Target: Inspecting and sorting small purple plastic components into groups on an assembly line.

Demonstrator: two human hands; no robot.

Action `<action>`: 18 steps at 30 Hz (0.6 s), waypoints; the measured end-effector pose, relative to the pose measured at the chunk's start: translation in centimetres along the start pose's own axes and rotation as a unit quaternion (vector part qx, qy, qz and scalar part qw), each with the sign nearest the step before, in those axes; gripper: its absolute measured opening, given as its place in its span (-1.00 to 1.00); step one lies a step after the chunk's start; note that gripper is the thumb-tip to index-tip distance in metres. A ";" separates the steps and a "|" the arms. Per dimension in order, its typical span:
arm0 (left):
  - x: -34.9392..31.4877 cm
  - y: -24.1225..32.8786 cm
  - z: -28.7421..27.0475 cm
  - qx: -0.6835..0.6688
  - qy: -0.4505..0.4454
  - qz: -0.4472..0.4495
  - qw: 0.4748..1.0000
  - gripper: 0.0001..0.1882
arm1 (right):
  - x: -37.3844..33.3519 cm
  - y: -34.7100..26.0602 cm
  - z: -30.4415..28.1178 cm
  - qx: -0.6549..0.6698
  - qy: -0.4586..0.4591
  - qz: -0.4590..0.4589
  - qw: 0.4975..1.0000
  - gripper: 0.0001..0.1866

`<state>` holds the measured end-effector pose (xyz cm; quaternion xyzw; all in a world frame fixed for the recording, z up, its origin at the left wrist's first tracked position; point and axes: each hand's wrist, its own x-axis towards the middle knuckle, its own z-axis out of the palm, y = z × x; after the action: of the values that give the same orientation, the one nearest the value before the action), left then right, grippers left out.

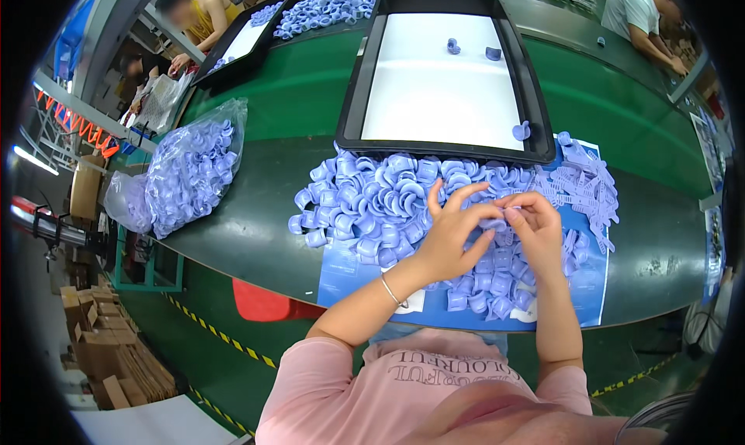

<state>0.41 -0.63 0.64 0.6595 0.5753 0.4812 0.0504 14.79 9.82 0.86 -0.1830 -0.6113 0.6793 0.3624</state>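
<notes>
Over a heap of small lavender plastic parts, my two hands meet at one small lavender plastic piece (493,224). My left hand (450,239) pinches it from the left with thumb and forefinger, its other fingers raised and spread. From the other side my right hand (541,232) grips it between thumb and bent fingers, covering much of its shape. Curved, cup-like lavender parts (372,200) are heaped left of and below the hands. Flat, slotted lavender strips (586,185) lie to the right. Both heaps rest on a blue printed sheet (341,274).
Beyond the heaps stands a black tray (446,148) with a white base and a few lavender parts on it. A clear bag (190,173) full of parts sits left on the dark green table (264,228). A red stool (268,301) is below the edge. Other people work across the table.
</notes>
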 end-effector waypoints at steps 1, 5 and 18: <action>-0.1 -0.1 0.0 0.000 0.000 0.001 1.000 -0.70 | -0.2 0.1 0.4 0.000 0.000 -0.001 1.000 -0.86; -0.3 -1.3 0.3 -0.279 0.007 -0.128 0.952 -0.46 | -0.5 -0.3 1.8 -0.232 0.015 -0.163 0.959 -0.89; -0.8 -0.8 0.6 -0.320 -0.043 -0.154 0.934 -0.36 | -0.9 0.0 0.5 -0.429 0.036 -0.295 0.853 -0.90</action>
<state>0.35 -0.73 -0.69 0.5321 0.4828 0.5971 0.3567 15.07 8.79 0.82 -0.1561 -0.8537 0.2038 0.4532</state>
